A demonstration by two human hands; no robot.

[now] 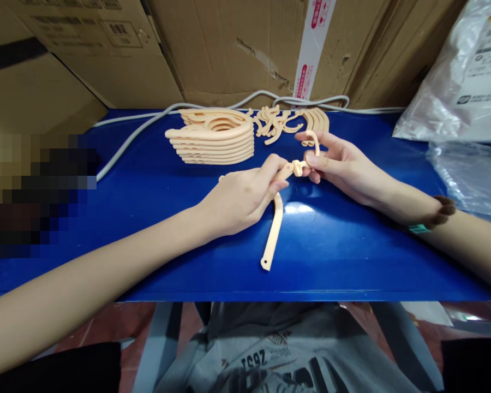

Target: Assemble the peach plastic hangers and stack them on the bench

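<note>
My left hand [245,196] pinches a beige plastic hanger arm [285,172], whose end with a hole sticks out past the fingertips. Close to that end, my right hand [339,161] grips a beige hanger hook [316,143] by its stem, the curve pointing up. A small knobbly joint [297,167] at the hook's base meets or nearly meets the arm's end. Below my left hand a second hanger arm [273,232] runs toward the table's front edge; whether it is held or lies on the table I cannot tell. My left palm hides most of the first arm.
Behind my hands stand a stack of beige hanger arms [213,144], a pile of loose hooks [272,121] and a row of curved pieces [317,119]. A grey cable [137,135] crosses the blue table [343,245]. Cardboard boxes [237,54] back it; plastic bags [445,103] lie right.
</note>
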